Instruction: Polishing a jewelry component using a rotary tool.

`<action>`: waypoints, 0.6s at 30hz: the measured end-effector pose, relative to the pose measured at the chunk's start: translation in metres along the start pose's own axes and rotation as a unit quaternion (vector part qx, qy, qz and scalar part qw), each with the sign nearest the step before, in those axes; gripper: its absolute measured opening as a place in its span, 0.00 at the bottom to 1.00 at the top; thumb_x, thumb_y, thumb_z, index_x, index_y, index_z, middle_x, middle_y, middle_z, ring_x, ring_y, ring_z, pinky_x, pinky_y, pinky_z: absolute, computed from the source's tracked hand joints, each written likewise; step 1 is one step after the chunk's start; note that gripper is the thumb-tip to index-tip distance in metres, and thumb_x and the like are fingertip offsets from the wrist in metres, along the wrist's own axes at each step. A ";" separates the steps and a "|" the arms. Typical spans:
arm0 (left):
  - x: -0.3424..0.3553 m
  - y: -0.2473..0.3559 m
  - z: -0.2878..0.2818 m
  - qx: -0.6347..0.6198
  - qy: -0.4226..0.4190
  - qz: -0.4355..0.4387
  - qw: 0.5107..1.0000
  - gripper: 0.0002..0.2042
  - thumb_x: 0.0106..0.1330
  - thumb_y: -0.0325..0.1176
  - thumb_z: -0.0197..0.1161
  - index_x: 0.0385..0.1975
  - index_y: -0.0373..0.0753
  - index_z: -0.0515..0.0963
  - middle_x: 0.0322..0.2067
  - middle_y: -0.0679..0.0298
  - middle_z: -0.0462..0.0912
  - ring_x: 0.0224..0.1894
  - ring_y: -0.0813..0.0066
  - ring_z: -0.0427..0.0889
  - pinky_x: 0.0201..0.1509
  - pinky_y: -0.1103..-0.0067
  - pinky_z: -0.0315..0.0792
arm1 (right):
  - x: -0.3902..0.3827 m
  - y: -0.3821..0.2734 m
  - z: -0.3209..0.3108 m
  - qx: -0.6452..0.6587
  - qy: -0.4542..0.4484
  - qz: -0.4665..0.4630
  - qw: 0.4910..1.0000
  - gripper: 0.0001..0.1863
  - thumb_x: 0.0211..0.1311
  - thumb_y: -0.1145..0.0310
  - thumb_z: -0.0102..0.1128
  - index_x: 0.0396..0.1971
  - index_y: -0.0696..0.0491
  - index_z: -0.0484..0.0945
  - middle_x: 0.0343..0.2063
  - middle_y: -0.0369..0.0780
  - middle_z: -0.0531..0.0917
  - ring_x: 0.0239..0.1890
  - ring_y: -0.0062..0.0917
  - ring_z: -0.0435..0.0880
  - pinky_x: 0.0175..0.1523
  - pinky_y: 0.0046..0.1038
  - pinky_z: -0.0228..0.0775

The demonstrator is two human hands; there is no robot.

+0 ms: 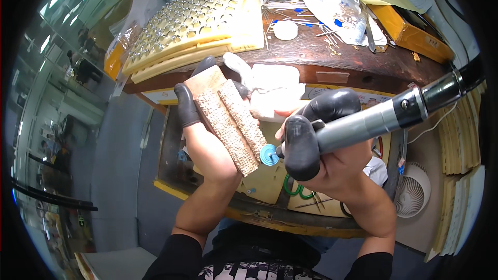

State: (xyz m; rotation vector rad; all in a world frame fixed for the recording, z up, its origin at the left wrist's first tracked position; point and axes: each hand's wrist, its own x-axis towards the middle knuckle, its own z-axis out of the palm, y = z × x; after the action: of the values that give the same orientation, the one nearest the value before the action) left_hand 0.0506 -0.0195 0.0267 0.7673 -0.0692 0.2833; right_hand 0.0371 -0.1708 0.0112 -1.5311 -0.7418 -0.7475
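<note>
My left hand [203, 142], with black finger covers, is closed around a wooden block [206, 79] held at a slant. On the block's face lie two long strips [241, 116] with a rough, grainy, gold-brown texture, side by side with a groove between them. My right hand [337, 168], also in black finger covers, grips a grey rotary tool handpiece [363, 124]. A small blue disc [268, 155] on its tip is at the lower end of the right strip; whether it touches cannot be made out. Behind the block, a bright white wrapped piece [277, 85] juts from the bench edge.
On the dark wooden bench [358, 65] stand a yellow board [207, 21] with rows of round metal pieces, a white round lid [285, 30], scattered thin tools and a plastic bag [337, 13]. Below, an open drawer [259, 189] holds green-handled scissors [298, 189]. A white fan [413, 189] stands right.
</note>
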 end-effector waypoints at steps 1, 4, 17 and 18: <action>0.000 0.000 -0.001 -0.008 -0.014 -0.002 1.000 0.29 0.78 0.56 0.36 0.62 0.38 0.70 0.46 0.61 0.79 0.43 0.71 0.76 0.48 0.74 0.73 | 0.000 0.000 0.000 -0.009 -0.010 -0.010 1.000 0.06 0.65 0.77 0.60 0.35 0.65 0.75 0.25 0.40 0.81 0.28 0.21 0.84 0.47 0.37 0.83; 0.001 -0.001 -0.005 -0.010 -0.031 -0.003 0.999 0.29 0.78 0.57 0.37 0.62 0.38 0.70 0.45 0.61 0.79 0.42 0.71 0.76 0.46 0.75 0.73 | 0.003 -0.004 -0.003 -0.019 -0.042 -0.005 0.999 0.05 0.66 0.77 0.60 0.35 0.64 0.75 0.25 0.40 0.81 0.28 0.21 0.84 0.47 0.36 0.83; 0.000 0.000 -0.002 0.021 -0.020 0.014 0.999 0.30 0.78 0.56 0.38 0.63 0.35 0.67 0.45 0.59 0.79 0.43 0.70 0.77 0.47 0.73 0.74 | 0.003 -0.002 -0.005 -0.027 -0.051 -0.006 0.998 0.04 0.62 0.78 0.61 0.34 0.63 0.76 0.27 0.40 0.82 0.29 0.24 0.84 0.47 0.38 0.82; 0.000 0.000 -0.002 0.020 -0.019 0.015 1.000 0.30 0.78 0.56 0.38 0.63 0.35 0.67 0.45 0.59 0.79 0.43 0.70 0.77 0.47 0.73 0.74 | 0.002 -0.001 -0.007 -0.037 -0.058 -0.016 0.997 0.05 0.61 0.78 0.61 0.34 0.63 0.76 0.27 0.40 0.82 0.30 0.24 0.85 0.47 0.39 0.82</action>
State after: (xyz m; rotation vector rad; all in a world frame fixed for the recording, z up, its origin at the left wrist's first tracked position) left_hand 0.0503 -0.0185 0.0250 0.8125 -0.1108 0.2994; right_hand 0.0378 -0.1775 0.0141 -1.6439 -0.8350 -0.7217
